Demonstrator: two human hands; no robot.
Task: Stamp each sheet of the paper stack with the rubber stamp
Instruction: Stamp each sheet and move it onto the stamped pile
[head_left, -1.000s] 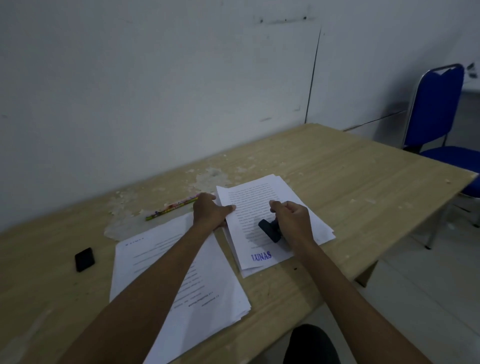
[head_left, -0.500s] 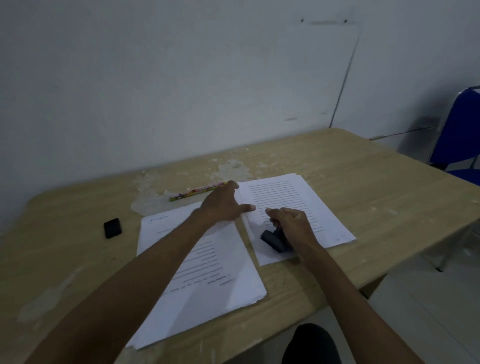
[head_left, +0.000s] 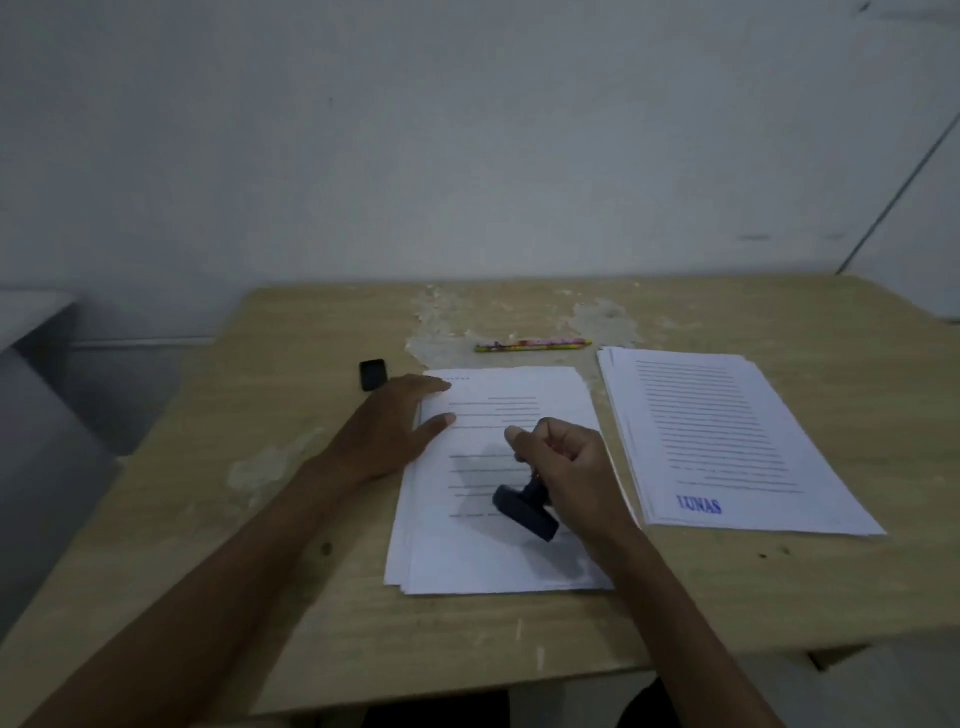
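Seen from above, a pale wooden tabletop (head_left: 727, 597) carries two piles of printed white paper side by side. Nearer the middle lies the paper stack (head_left: 467, 561), its top sheet showing lines of text and no stamp mark. The person's left hand (head_left: 395, 431) rests flat on the stack's far left corner, fingers straight and spread, pressing the sheets down. The right hand (head_left: 571, 467) is curled around the handle of the rubber stamp (head_left: 524, 509), a dark stamp tilted with its block low over the lower middle of the top sheet; whether the block touches the paper cannot be told. Just beside the stack, toward the right edge of the tabletop, sits the stamped pile (head_left: 727, 441), whose top sheet bears a blue "LUNAS" mark near its near left corner. Beyond the two piles, toward the far edge, a colourful pencil (head_left: 532, 345) lies lengthwise on a patch of worn surface. A small black object (head_left: 373, 374) sits just past the left hand's fingertips.
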